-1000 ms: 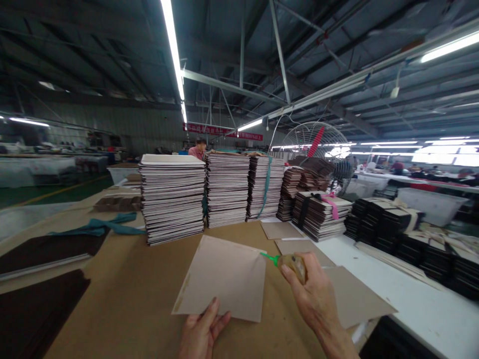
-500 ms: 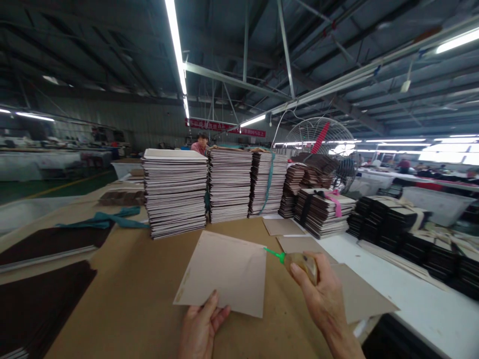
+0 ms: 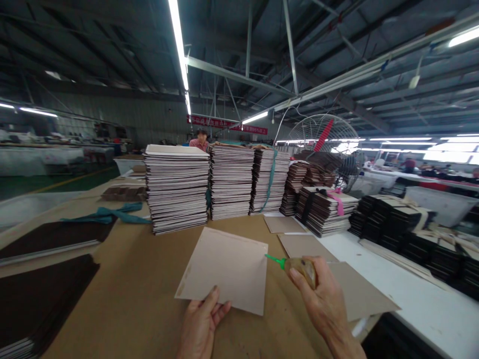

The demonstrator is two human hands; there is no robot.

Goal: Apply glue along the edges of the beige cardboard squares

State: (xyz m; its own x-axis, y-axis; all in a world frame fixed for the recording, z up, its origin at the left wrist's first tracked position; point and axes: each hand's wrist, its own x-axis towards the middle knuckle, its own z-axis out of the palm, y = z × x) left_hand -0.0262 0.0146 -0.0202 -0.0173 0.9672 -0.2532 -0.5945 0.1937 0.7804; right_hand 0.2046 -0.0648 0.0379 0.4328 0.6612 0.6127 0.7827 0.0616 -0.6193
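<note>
With the clock centred on the pale card (image 3: 228, 271) and twelve pointing away from the person, the left hand (image 3: 202, 319) is at seven o'clock, pinching the card's near edge with the thumb on top and the fingertips showing just past the edge. The card is over the brown-covered table (image 3: 138, 294); whether its far side rests there, I cannot tell. A yellowish streak (image 3: 182, 283) runs along its nine o'clock edge. At three o'clock the right hand (image 3: 322, 294) is wrapped around a small squeeze bottle (image 3: 299, 269), whose green nozzle (image 3: 276, 260) points toward nine. The nozzle's tip is right by the card's edge near its two o'clock corner; contact is too fine to make out. A larger grey board (image 3: 362, 289) lies at three, partly behind the right wrist. Tall stacks stand at eleven (image 3: 177, 192), twelve (image 3: 231, 182) and one o'clock, the last with a teal ribbon (image 3: 270, 179) around it. At two sits a shorter bundle (image 3: 325, 214) with a black strap and pink tie. Dark folders (image 3: 45, 304) lie at nine, and a teal strip (image 3: 107, 214) at ten.
</note>
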